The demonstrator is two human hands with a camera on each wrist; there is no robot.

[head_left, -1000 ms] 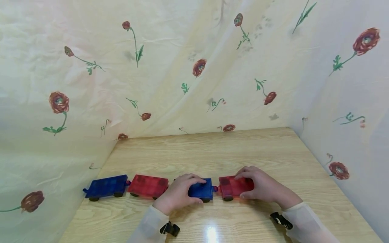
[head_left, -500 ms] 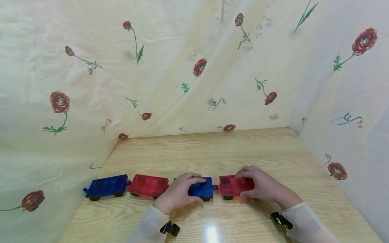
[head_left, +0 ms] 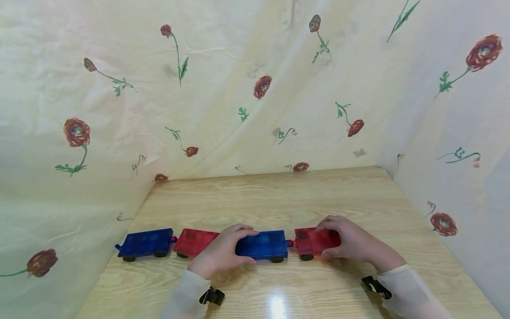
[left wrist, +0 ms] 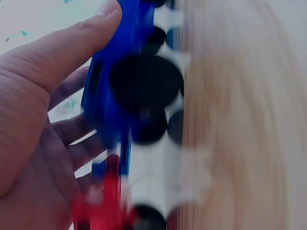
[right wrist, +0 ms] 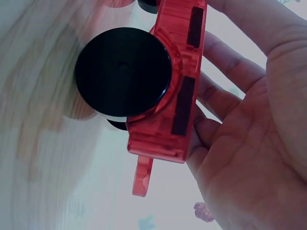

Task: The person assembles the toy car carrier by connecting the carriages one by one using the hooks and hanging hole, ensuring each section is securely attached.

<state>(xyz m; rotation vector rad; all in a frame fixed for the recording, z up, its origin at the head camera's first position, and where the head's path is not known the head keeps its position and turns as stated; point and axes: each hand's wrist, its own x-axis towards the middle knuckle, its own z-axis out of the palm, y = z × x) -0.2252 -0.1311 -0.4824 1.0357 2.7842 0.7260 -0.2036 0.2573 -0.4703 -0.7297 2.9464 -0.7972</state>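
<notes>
Blue and red translucent toy wagons stand hooked in a row on the table. My right hand (head_left: 350, 241) grips the right-hand red wagon (head_left: 308, 240) by its right end, thumb on the near side and fingers on the far side. Its black wheel (right wrist: 123, 72) and free hook (right wrist: 142, 177) show in the right wrist view. My left hand (head_left: 223, 250) straddles the left end of the neighbouring blue wagon (head_left: 264, 244), with its fingers fairly straight and spread. Blur softens that wagon in the left wrist view. The left hand partly hides another red wagon (head_left: 195, 241).
At the row's left end stands another blue wagon (head_left: 147, 243), its hook pointing left. The wooden table (head_left: 275, 199) meets a flower-printed cloth (head_left: 215, 110) at the back and both sides. Black straps (head_left: 213, 296) sit at the sleeve cuffs.
The whole row has shifted a little to the right, along with my right hand. My left hand has slid leftward along the blue wagon, uncovering more of it.
</notes>
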